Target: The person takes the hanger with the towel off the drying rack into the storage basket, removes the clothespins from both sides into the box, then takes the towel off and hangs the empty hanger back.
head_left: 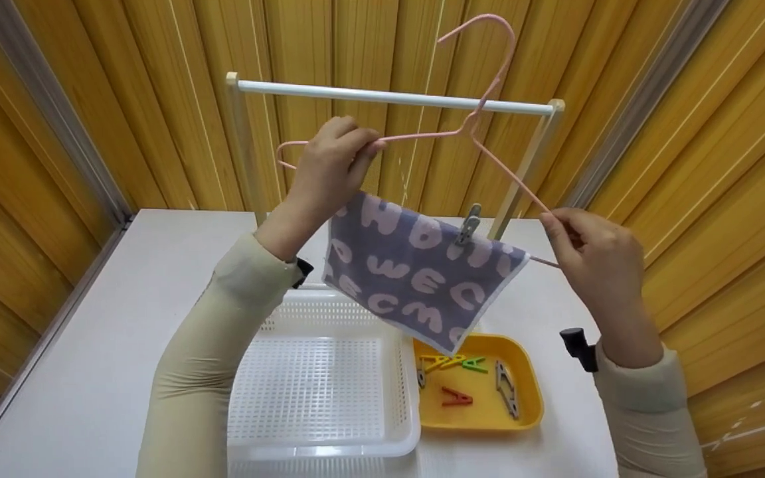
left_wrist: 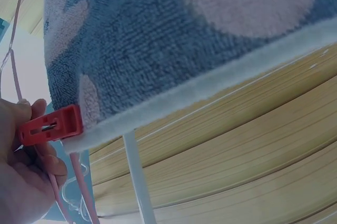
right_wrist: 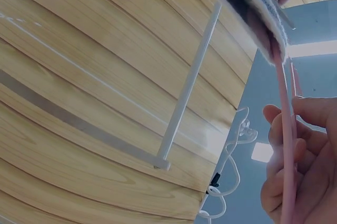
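Note:
A pink wire hanger (head_left: pixel 422 135) is held up and tilted, its hook at the top right. My left hand (head_left: pixel 333 162) grips its left arm, and my right hand (head_left: pixel 601 259) pinches its right arm near the end. From its lower bar hangs a small purple-grey towel (head_left: pixel 416 265) with pink letters and a white edge. A grey clothespin (head_left: pixel 468 226) clips the towel's top edge toward the right. In the left wrist view, a red clothespin (left_wrist: pixel 52 125) bites the other corner beside my left fingers; the head view hides it behind the hand.
A rack with a white bar (head_left: pixel 356 93) and wooden posts stands behind the hanger. Below are a white perforated basket (head_left: pixel 413 411) and, to its right, a yellow tray (head_left: pixel 534 385) with several clothespins. Wood-patterned panels (head_left: pixel 37 133) enclose the white table (head_left: pixel 110 332).

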`<state>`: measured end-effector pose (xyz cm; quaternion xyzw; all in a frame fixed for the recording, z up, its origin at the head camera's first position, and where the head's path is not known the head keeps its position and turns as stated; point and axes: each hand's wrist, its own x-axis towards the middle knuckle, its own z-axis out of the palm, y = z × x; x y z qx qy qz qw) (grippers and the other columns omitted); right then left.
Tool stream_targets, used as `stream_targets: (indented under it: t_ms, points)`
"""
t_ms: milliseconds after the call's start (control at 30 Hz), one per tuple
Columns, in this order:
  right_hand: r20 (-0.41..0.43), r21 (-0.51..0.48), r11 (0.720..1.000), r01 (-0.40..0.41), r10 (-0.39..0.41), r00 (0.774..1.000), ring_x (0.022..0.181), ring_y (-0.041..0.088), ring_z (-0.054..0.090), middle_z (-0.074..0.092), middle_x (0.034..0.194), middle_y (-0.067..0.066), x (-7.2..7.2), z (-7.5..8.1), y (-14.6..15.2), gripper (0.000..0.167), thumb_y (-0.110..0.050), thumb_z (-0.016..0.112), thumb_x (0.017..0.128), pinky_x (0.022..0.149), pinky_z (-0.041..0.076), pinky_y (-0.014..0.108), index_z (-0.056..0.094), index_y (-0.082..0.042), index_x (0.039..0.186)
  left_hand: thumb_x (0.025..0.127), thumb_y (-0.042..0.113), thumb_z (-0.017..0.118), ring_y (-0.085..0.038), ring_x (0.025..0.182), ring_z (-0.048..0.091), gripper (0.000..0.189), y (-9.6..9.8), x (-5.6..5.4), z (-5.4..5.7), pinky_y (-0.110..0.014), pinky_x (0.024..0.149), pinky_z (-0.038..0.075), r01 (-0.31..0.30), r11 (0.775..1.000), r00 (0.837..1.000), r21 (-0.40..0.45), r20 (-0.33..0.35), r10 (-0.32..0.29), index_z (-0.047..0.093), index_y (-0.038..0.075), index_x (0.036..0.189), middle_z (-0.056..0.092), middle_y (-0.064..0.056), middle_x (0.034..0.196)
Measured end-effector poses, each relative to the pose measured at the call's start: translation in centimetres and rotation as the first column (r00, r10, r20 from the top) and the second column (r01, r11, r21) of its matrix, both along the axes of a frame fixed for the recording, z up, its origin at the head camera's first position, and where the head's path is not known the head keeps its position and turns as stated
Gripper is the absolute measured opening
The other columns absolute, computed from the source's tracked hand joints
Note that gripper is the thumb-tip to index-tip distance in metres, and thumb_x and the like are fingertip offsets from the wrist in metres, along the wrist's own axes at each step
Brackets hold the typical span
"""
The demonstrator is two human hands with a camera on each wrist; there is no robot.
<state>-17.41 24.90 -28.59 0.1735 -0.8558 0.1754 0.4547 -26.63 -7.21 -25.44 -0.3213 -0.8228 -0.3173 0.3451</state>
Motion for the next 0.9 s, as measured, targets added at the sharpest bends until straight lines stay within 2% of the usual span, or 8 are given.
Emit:
stream_targets:
  t_ms: [133,267,433,633,900]
  points:
    - [0.021,0.02,1.0,-0.018,0.017,1.0,0.054,0.02,0.047,0.066,0.066,0.016,-0.4,0.3,-0.8,0.008,-0.003,0.074,0.089,0.057,0.029,0.014,0.075,0.005,0.09,0.104,0.019,0.06,-0.035,0.087,0.056,0.027,-1.2,0.5,0.3,-0.035,0.075,0.045,-0.035,0.999,0.999,0.03,-0.024,0.036,0.074,-0.004,0.106,0.063,-0.021,0.091]
    - [0.023,0.03,0.999,-0.036,0.035,0.999,0.057,0.022,0.051,0.068,0.07,0.016,-0.5,0.5,-1.2,0.011,-0.006,0.073,0.091,0.058,0.032,0.014,0.075,0.004,0.093,0.102,0.017,0.062,-0.034,0.083,0.055,0.026,-2.1,1.0,0.1,-0.032,0.071,0.042,-0.053,0.997,0.997,0.052,-0.054,0.056,0.075,-0.006,0.104,0.063,-0.022,0.087]
    - [0.007,0.057,0.997,-0.056,0.056,0.998,0.059,0.023,0.053,0.07,0.073,0.015,-0.6,0.5,-1.6,0.016,-0.013,0.071,0.094,0.056,0.037,0.024,0.075,0.003,0.093,0.101,0.016,0.064,-0.033,0.08,0.056,0.025,-3.5,1.5,-0.3,-0.032,0.069,0.044,-0.092,0.993,0.992,0.072,-0.084,0.098,0.075,-0.005,0.102,0.063,-0.021,0.086]
    - [0.067,0.071,0.995,-0.076,0.071,0.995,0.066,0.025,0.059,0.073,0.079,0.014,-1.0,0.1,-2.2,0.028,-0.025,0.066,0.1,0.059,0.047,0.035,0.075,0.0,0.095,0.1,0.016,0.065,-0.033,0.077,0.056,0.023,-5.4,2.7,-0.8,-0.034,0.066,0.044,-0.135,0.989,0.984,0.067,-0.108,0.142,0.076,-0.005,0.098,0.063,-0.02,0.083]
    - [0.1,0.077,0.993,-0.09,0.082,0.992,0.071,0.027,0.062,0.074,0.083,0.013,-1.3,-0.8,-2.9,0.046,-0.038,0.051,0.107,0.062,0.051,0.042,0.074,0.0,0.097,0.097,0.01,0.069,-0.028,0.073,0.054,0.017,-7.7,4.5,-2.3,-0.032,0.063,0.042,-0.177,0.982,0.973,0.062,-0.136,0.184,0.075,-0.006,0.094,0.061,-0.019,0.079]
